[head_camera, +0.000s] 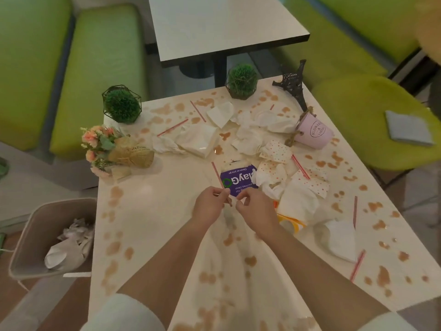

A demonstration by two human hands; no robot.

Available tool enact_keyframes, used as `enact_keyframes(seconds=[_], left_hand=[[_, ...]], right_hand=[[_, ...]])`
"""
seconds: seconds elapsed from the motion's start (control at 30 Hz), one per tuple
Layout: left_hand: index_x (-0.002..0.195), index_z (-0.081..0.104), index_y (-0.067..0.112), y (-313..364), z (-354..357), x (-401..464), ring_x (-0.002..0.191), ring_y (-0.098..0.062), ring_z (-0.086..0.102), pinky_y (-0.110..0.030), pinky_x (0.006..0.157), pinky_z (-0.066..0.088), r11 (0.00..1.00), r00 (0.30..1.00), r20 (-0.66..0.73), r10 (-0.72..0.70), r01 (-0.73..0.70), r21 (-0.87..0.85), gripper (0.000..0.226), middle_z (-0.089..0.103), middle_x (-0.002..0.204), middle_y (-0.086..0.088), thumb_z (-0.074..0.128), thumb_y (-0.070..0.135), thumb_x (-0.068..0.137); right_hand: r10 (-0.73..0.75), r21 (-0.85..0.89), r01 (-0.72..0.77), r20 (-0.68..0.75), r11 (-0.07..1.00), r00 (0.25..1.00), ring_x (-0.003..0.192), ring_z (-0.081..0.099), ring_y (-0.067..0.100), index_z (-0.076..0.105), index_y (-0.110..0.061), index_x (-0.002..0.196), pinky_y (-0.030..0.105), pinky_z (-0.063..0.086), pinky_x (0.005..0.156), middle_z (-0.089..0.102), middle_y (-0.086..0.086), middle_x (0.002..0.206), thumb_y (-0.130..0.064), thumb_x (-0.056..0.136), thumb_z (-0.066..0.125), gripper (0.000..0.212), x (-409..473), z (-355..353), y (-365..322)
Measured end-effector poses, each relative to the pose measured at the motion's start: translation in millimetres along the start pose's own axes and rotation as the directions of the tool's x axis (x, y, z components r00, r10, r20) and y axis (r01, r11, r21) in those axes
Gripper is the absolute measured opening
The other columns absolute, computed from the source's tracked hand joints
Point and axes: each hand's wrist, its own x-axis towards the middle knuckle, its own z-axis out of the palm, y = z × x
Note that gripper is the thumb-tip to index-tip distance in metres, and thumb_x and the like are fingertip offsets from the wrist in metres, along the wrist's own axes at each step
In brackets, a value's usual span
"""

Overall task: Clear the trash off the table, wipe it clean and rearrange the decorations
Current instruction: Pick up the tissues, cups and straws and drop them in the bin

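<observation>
Pinching a red straw (220,181) between them, the left grip (210,203) and right grip (254,206) meet above the stained surface (152,211).

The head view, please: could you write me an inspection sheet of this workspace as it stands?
Surface: white table covered in brown spill spots.
Job's things: crumpled napkins, red straws, purple card; two green plants, flower bouquet lying down, pink pot tipped over, tower model.
Clutter: bin at left already holds paper.
Grippers: left hand pinches a straw; right hand has curled fingers, hold unclear.
Cables: nothing seen.
Surroundings: green seats, second table, grey cloth on the seat at right.
</observation>
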Motion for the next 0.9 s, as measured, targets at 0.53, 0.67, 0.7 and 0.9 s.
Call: enact_keyframes(seconds=[0.53, 0.67, 0.7, 0.9], left_hand=[[0.093, 0.061, 0.014, -22, -4, -20, 0.064, -0.012, 0.060, -0.031, 0.077, 0.052, 0.998, 0.998, 0.042, -0.036, 0.037, -0.042, 0.021, 0.072, 0.073, 0.006, 0.060, 0.036, 0.095], [0.093, 0.061, 0.015, -25, -13, -22, 0.065, -0.012, 0.060, -0.031, 0.077, 0.051, 0.999, 1.000, 0.017, -0.023, 0.023, -0.043, 0.021, 0.071, 0.074, 0.007, 0.060, 0.036, 0.095], [0.092, 0.061, 0.016, -26, -17, -22, 0.065, -0.012, 0.060, -0.031, 0.076, 0.051, 0.999, 1.000, 0.006, -0.022, 0.022, -0.039, 0.020, 0.071, 0.075, 0.006, 0.059, 0.036, 0.095], [0.092, 0.060, 0.015, -31, -47, -26, 0.059, -0.012, 0.059, -0.026, 0.069, 0.047, 0.995, 0.996, -0.090, -0.022, 0.013, -0.099, 0.020, 0.068, 0.073, 0.004, 0.059, 0.035, 0.095]], right_hand=[[-0.162, -0.548, 0.158, 0.041, 0.821, 0.986, 0.113, 0.046, 0.024, 0.053, -0.017, 0.133, 0.031, 0.036, 0.097, 0.045, 0.004, 0.132, 0.010, 0.080, 0.056, 0.059, -6, -11, 36], [-0.189, -0.350, 0.167, -0.028, 0.922, 0.982, 0.101, 0.056, 0.025, 0.064, -0.011, 0.118, 0.030, 0.044, 0.084, 0.055, 0.007, 0.118, 0.005, 0.087, 0.055, 0.037, 1, -11, 37], [-0.174, -0.243, 0.154, -0.066, 0.958, 0.982, 0.100, 0.057, 0.024, 0.065, -0.010, 0.115, 0.029, 0.044, 0.080, 0.056, 0.007, 0.114, 0.001, 0.089, 0.056, 0.029, 1, -8, 33], [0.055, 0.356, -0.058, 0.018, 0.933, 0.998, 0.093, 0.056, 0.011, 0.057, -0.021, 0.124, 0.020, 0.042, 0.071, 0.055, -0.002, 0.112, -0.016, 0.095, 0.059, 0.030, -5, 24, -18]])
